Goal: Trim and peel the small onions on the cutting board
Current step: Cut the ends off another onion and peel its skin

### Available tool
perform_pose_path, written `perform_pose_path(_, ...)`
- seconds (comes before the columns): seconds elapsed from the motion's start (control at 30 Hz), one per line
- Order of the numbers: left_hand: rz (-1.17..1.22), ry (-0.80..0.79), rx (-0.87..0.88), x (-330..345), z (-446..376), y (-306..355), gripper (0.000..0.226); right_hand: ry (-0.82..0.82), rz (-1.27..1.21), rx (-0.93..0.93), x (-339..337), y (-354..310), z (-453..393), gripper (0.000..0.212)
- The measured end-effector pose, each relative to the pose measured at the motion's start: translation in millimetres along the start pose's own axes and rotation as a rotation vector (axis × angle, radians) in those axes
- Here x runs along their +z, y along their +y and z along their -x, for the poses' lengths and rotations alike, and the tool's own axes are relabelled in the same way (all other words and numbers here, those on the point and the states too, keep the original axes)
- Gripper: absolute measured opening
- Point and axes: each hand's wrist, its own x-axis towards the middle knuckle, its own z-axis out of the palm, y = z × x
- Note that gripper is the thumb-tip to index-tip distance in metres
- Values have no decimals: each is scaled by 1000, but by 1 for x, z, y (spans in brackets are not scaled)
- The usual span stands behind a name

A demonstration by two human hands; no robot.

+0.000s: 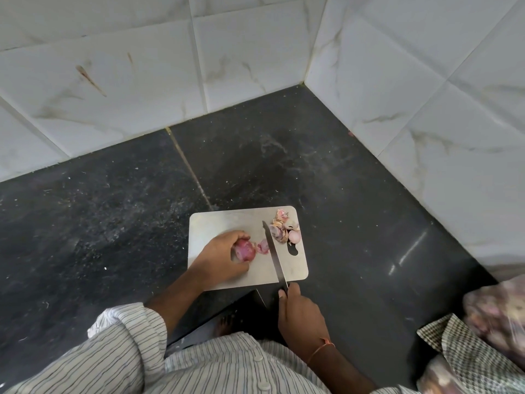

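Note:
A steel cutting board (216,223) lies on the dark counter near its front edge. My left hand (220,258) grips a small pink onion (245,249) on the board. A cut-off piece (262,247) lies just right of that onion. My right hand (299,314) grips the handle of a knife (273,251), whose blade lies across the board right of the cut piece, tip pointing away. A heap of onion skins and trimmed bits (284,228) sits at the board's far right corner, with a peeled onion (294,237) beside it.
The black stone counter (113,209) meets white tiled walls (255,52) behind and to the right, forming a corner. A clear bag of small onions (500,311) and a checked cloth (460,345) lie at the right front edge.

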Motion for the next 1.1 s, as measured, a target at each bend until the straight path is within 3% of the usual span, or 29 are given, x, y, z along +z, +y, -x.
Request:
perform_pose_path(0.33,-185,4,136,-2,-4,-12,72,-23,-64,-67,3,-8,4,23)
perform_pose_path(0.6,-227,45,51,1,-4,-15,69,-46,-68,-63,3,-13,4,22)
perform_pose_path(0.8,-226,20,-16,1,-10,-12,86,-46,-72,-56,5,-12,4,21)
perform_pose_path(1.1,-216,36,-15,-5,-6,-4,64,11,-102,-47,2,-9,0,23)
